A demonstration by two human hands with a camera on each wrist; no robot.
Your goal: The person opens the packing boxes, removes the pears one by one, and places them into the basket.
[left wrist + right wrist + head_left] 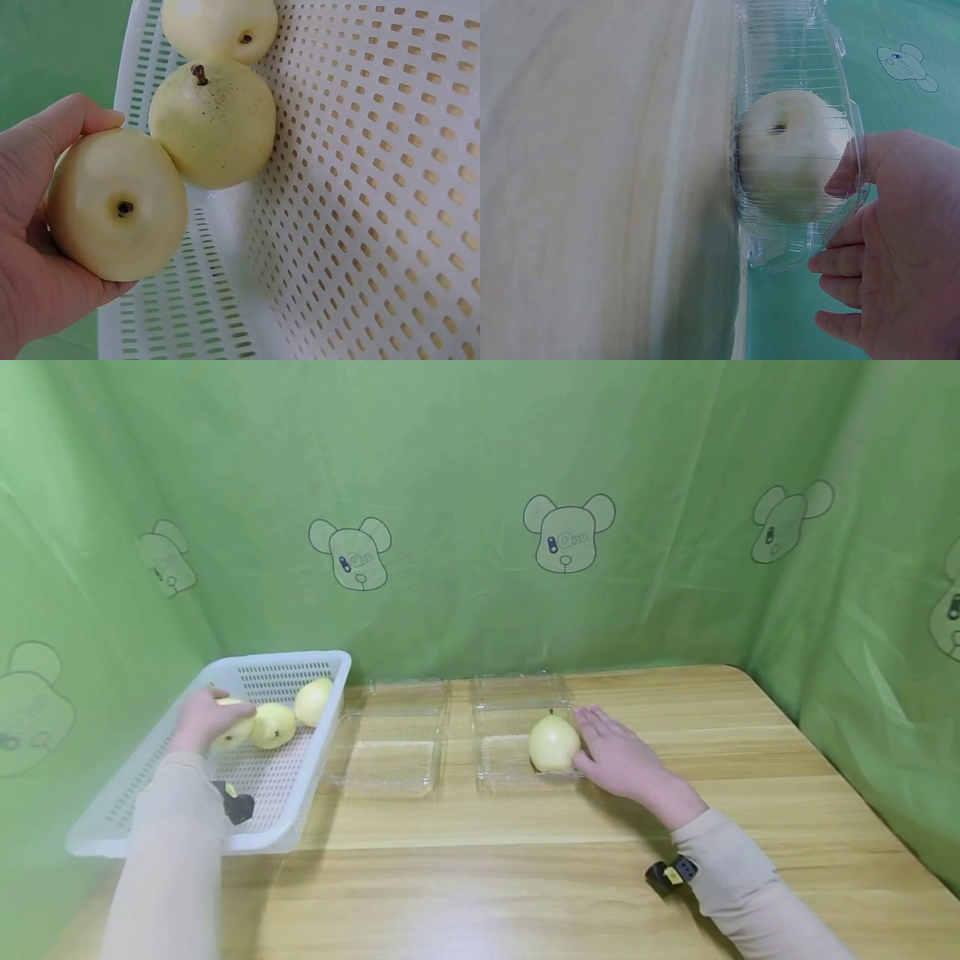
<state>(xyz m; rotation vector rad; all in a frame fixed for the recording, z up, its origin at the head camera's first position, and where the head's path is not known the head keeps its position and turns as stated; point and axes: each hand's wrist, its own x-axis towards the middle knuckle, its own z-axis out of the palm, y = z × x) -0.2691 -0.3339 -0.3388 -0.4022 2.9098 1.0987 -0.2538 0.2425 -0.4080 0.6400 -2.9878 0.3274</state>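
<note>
In the left wrist view my left hand (45,202) grips a pale yellow pear (120,214), fingers and thumb round its sides. This is inside a white perforated basket (341,681). Two more pears, a middle one (273,727) and a far one (313,702), lie beside it. On the right, my right hand (618,756) rests along the right side of a clear plastic clamshell box (498,752). Its fingers look nearly straight, and the thumb reaches over the rim by another pear (553,743), which sits in the box's right part with its stem up.
Between the basket and the right box stands a second clear clamshell box (393,752), its lid raised at the back. Both boxes rest on a wooden table (465,877). A green curtain (465,460) with bear heads encloses the back and sides.
</note>
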